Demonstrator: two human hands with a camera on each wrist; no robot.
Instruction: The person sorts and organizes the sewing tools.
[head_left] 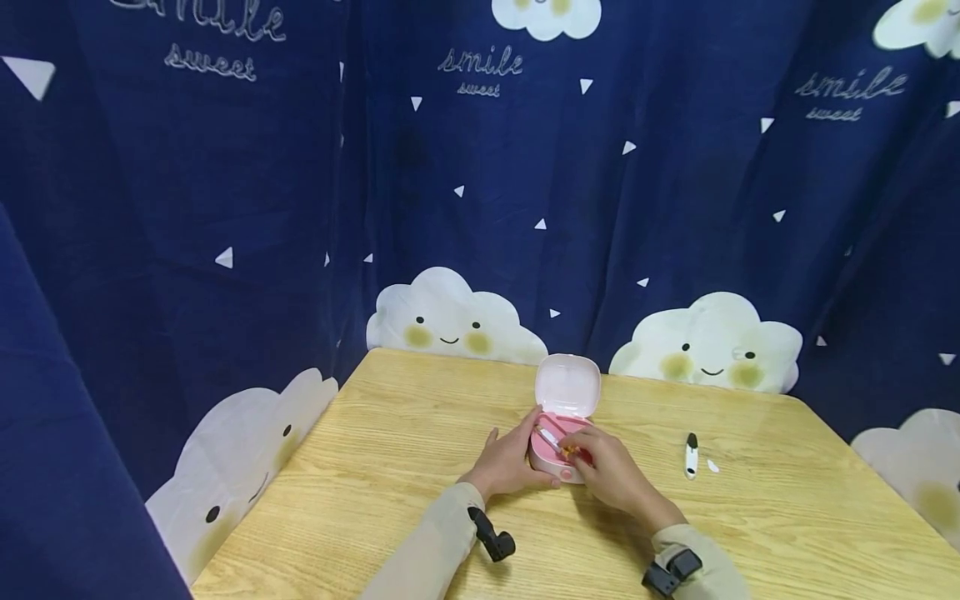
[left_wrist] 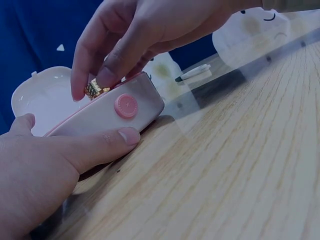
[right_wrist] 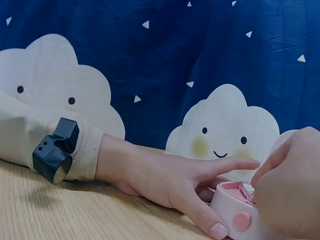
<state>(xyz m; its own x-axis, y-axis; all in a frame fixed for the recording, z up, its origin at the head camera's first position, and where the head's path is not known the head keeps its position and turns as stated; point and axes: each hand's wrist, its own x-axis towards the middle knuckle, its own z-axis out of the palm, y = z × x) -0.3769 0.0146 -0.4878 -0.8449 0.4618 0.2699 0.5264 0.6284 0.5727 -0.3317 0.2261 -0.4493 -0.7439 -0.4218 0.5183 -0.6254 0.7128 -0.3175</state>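
Observation:
A small pink-and-white jewelry box (head_left: 566,472) stands on the table with its white lid (head_left: 567,385) raised at the back. My left hand (head_left: 508,463) grips the left side of the box, its thumb along the front wall beside the round pink button (left_wrist: 126,106). Over the pink inside, my right hand (head_left: 611,471) pinches a small bumpy gold piece (left_wrist: 95,89) between thumb and fingers. A slim white item (head_left: 547,436) lies slanted in the box, left of the right fingertips. The right hand hides part of the box's right side.
On the wooden table (head_left: 420,417), right of the box, lies a slim white tool with a black end (head_left: 691,456). A small white piece (head_left: 713,467) is close beside it. Blue curtain (head_left: 480,183) with cloud prints hangs behind and at the sides.

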